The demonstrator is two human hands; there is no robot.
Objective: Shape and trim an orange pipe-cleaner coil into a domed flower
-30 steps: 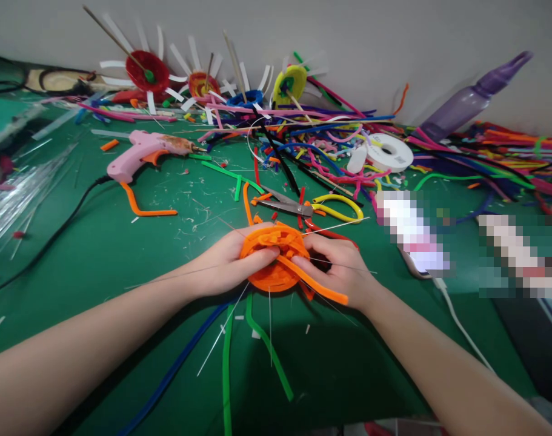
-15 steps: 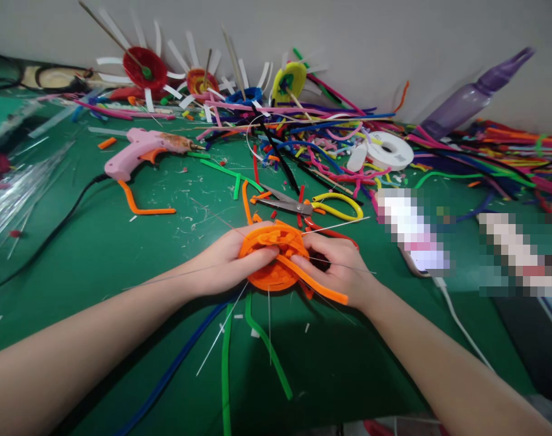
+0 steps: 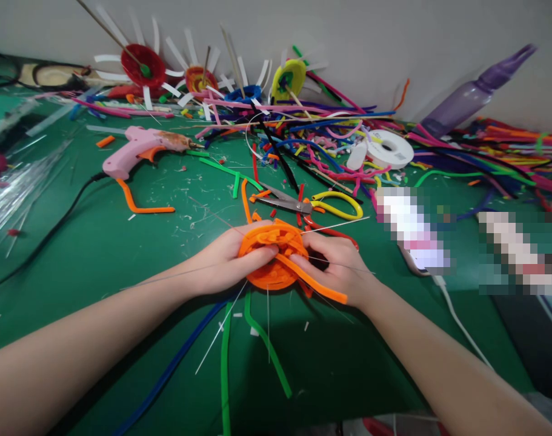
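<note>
Orange disc (image 3: 270, 277): centre of frame, fingers of left hand (image 3: 225, 257) and right hand (image 3: 338, 263) clamped on it from both sides. Thin wires (image 3: 268, 324) radiate outward. Scissors (image 3: 298, 206) lie just above; glue gun (image 3: 137, 148), upper left; phone (image 3: 418, 266), right.

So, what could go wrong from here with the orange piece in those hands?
The thin spokes sticking out around the orange disc might poke the left hand or right hand. The scissors lie blades apart just beyond the hands and could nick a finger. The orange strip, one end loose, might slip if the grip eases.
</note>
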